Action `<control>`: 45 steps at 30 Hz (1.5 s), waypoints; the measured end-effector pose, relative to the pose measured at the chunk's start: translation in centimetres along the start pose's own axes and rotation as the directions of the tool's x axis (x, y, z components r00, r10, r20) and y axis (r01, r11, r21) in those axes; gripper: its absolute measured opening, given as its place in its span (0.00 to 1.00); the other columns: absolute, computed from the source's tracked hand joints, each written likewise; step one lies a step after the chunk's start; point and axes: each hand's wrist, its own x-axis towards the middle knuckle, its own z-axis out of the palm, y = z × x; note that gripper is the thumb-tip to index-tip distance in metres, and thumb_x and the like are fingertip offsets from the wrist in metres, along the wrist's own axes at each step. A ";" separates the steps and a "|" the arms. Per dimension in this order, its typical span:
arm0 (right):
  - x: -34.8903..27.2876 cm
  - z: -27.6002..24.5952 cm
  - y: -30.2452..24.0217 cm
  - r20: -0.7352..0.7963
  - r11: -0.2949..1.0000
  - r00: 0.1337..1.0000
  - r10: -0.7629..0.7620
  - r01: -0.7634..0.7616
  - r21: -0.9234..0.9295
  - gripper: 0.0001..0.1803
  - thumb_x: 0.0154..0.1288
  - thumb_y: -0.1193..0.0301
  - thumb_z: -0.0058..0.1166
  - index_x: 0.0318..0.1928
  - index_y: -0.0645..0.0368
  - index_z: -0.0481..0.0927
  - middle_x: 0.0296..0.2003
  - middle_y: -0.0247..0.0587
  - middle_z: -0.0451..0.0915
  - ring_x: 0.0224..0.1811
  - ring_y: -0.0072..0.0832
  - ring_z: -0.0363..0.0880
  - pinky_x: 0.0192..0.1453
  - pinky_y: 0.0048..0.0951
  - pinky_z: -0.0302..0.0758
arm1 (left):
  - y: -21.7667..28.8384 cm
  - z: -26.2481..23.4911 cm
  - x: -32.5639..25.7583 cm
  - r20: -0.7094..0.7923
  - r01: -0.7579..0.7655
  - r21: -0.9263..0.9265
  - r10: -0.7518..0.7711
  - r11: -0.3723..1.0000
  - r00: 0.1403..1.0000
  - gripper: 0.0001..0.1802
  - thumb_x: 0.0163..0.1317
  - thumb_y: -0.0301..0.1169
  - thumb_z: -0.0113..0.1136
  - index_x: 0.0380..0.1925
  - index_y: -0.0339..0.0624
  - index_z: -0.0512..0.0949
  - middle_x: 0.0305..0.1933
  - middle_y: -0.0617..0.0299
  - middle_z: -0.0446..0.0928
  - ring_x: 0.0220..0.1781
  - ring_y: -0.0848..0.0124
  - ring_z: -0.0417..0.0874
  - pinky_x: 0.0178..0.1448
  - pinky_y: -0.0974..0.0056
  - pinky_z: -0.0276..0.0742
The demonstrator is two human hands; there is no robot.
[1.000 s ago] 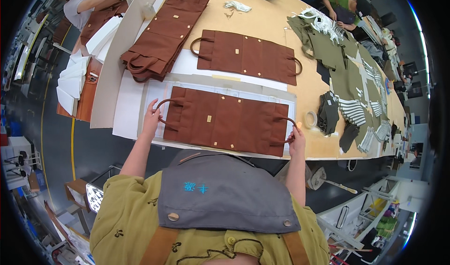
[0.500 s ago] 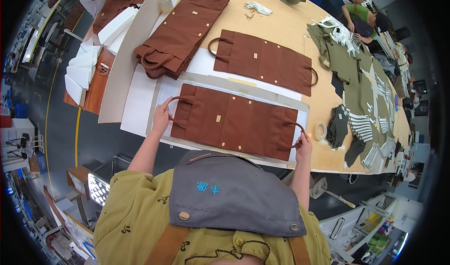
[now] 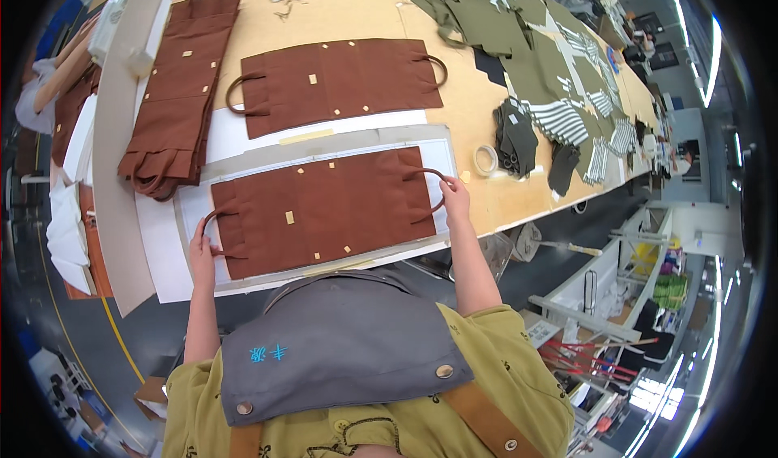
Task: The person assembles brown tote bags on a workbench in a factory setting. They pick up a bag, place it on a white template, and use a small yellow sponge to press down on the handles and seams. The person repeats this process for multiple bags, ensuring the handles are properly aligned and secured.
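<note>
Brown fabric panel (image 3: 324, 211) with loop handles at both ends lies flat on a white and grey template sheet (image 3: 267, 156) at the near edge of our table (image 3: 365, 8). Our left hand (image 3: 200, 253) rests at the panel's left end, fingers bent over the handle loop there; our right hand (image 3: 455, 198) sits at the right end, fingertips on the other loop. Both forearms reach forward and slightly outward, hands well apart. We cannot tell whether the fingers pinch the cloth or only press it down.

Our grey apron (image 3: 340, 344) hides the table's near edge between our arms. A second brown panel (image 3: 340, 81) lies farther back, a stack of brown panels (image 3: 182, 93) to the left, and a tape roll (image 3: 485, 160) just beside the template's right corner. Olive cloth pieces (image 3: 527, 61) crowd the right. Bare tabletop shows beyond the second panel.
</note>
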 end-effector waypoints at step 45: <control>-0.1 0.4 -0.7 0.175 0.823 0.929 -0.325 0.369 -0.432 0.17 0.67 0.71 0.58 0.56 0.44 0.84 0.41 0.37 0.77 0.40 0.34 0.80 0.44 0.33 0.77 | 2.2 0.6 -0.1 -0.187 0.152 0.143 -0.124 0.978 0.974 0.24 0.79 0.34 0.46 0.73 0.53 0.68 0.41 0.70 0.71 0.35 0.83 0.71 0.40 0.75 0.71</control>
